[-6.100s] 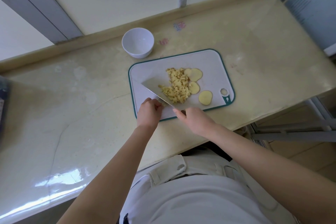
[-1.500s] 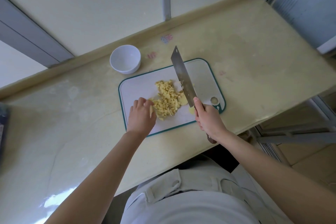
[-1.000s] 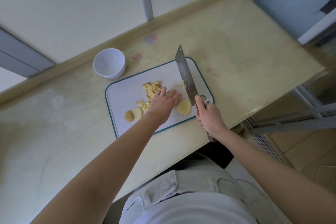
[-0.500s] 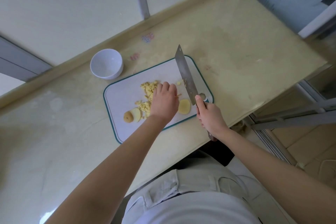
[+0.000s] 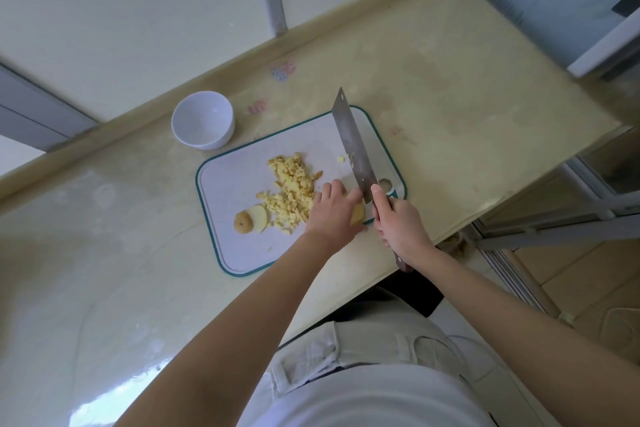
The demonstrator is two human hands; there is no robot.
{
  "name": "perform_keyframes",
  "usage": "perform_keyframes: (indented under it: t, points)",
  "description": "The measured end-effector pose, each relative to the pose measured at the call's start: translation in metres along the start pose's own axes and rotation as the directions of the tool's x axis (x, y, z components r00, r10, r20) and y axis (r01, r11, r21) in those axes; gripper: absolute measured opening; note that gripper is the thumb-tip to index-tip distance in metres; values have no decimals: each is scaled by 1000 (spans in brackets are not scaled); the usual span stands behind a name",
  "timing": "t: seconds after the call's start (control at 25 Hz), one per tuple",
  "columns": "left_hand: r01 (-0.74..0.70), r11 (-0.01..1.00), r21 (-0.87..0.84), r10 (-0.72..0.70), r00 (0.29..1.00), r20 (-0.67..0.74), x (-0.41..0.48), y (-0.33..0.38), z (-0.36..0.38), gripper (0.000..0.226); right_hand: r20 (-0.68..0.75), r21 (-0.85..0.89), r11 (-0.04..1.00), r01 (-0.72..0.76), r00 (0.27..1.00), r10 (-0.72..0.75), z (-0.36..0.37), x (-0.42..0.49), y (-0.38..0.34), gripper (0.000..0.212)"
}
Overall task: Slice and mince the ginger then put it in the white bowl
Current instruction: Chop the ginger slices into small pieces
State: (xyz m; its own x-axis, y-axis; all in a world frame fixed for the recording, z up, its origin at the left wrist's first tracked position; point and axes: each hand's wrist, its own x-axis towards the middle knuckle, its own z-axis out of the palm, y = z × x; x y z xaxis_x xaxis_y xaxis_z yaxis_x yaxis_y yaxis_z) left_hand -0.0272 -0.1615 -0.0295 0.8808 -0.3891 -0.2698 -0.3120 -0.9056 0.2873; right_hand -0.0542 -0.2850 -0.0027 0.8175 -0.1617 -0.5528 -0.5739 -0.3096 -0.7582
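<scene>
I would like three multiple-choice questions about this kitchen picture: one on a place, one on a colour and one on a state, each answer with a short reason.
1. Where does the white bowl stand?
A. on the cutting board
B. on the counter, beyond the board's far left corner
C. on the floor

2. What colour is the board's rim?
A. red
B. black
C. teal

3. The bowl is
A. empty
B. full of water
C. upside down

Answers:
1 B: it sits on the counter, apart from the board.
2 C: a teal line runs round the white board.
3 A: it stands upright and its white inside shows nothing.
</scene>
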Motion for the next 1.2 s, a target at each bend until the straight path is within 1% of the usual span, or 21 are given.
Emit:
perform_keyframes:
  t: [0.12,0.24,0.32,0.4,0.48,0.56,0.6,0.72,0.84,0.92,1.0,1.04,1.16,1.2]
  points:
    - [35,998,-42,-34,999,11,-1,1,1,43,7,-7,1000,15,1000,-15,2,-2,-2,55]
    - [121,982,-144,-124,992,-12,0,1,0,43,14,-12,1000,27,1000,-26,1,-2,-3,56]
    - [150,960,-239,-159,987,-21,-1,0,-2,44,8,-19,999,31,999,-31,0,-1,-3,55]
    - [158,921,-356,-167,986,5,-3,1,-4,44,2,-25,999,31,1000,-31,0,-2,-3,55]
    - [143,900,-411,-151,988,15,-7,2,-6,39,-3,-24,999,27,1000,-27,0,-3,-3,55]
    - [110,884,-454,-140,990,-33,-13,-3,-11,30,-5,-21,999,30,1000,-30,2,-4,-3,56]
    - [106,866,-489,-159,985,-69,-17,-7,-15,28,-3,-23,999,34,999,-34,3,-5,-4,56]
    - [146,800,-582,-297,939,-172,-35,-31,-27,24,34,-21,998,62,998,-61,10,-7,-6,56]
    - [238,728,-643,-443,879,-177,-56,-63,-30,22,81,1,996,87,993,-87,21,-11,-11,53]
    - [330,681,-653,-539,830,-142,-67,-82,-27,23,115,-8,994,111,987,-109,29,-15,-14,52]
    - [398,663,-634,-589,800,-114,-73,-97,-23,28,140,-23,992,122,983,-117,35,-18,-17,52]
    - [414,677,-608,-589,800,-111,-75,-102,-22,30,152,-28,991,127,981,-121,37,-19,-19,52]
    - [450,774,-445,-556,820,-137,-75,-109,-19,41,176,-40,988,149,974,-140,45,-22,-22,52]
    - [473,784,-403,-561,817,-133,-75,-110,-20,44,179,-42,987,154,973,-144,46,-23,-23,52]
